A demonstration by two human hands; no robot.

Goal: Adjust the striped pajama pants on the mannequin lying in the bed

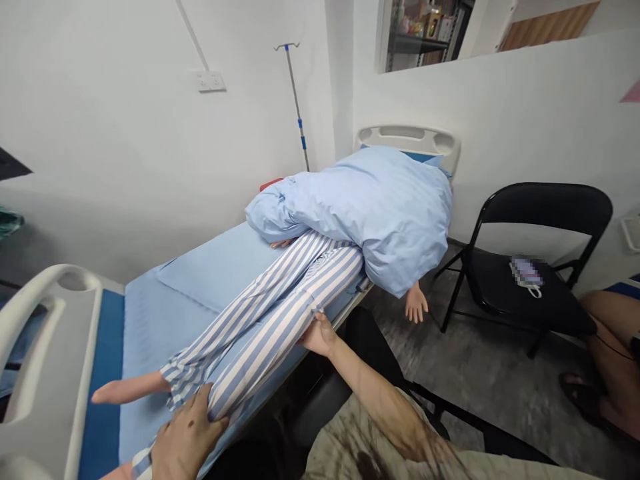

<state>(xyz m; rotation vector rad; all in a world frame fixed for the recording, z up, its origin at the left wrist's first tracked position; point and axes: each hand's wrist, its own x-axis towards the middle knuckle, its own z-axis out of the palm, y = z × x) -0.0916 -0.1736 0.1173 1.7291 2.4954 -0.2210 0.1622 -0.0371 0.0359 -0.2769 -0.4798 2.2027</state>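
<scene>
At the far left stands the white plastic footboard (47,340) of a hospital bed (143,333) with a blue mattress cover, and a pale blue pad (210,270) lies flat on the mattress beyond it. A training manikin (265,320) lies along the bed, its bare foot (125,389) pointing toward the footboard and its legs in blue-and-white striped pyjama trousers (295,303) reaching the bed's near edge. The person's left hand (187,433) has its grip clamped around the manikin's lower leg, close to the bottom of the view. Further along, the right hand (320,335) is clamped on the thigh at the near edge of the bed. A pale blue cloth (370,213) covers the manikin's upper body, and one manikin hand (416,301) hangs below it over the bed's side. Behind stand an IV pole (296,100) and the bed's white headboard (407,139). To the right, a black folding chair (540,220) holds a pixelated packet (526,273) on its seat. At the far right edge, a co-worker's leg (605,340) ends in a dark sandal (580,400).
</scene>
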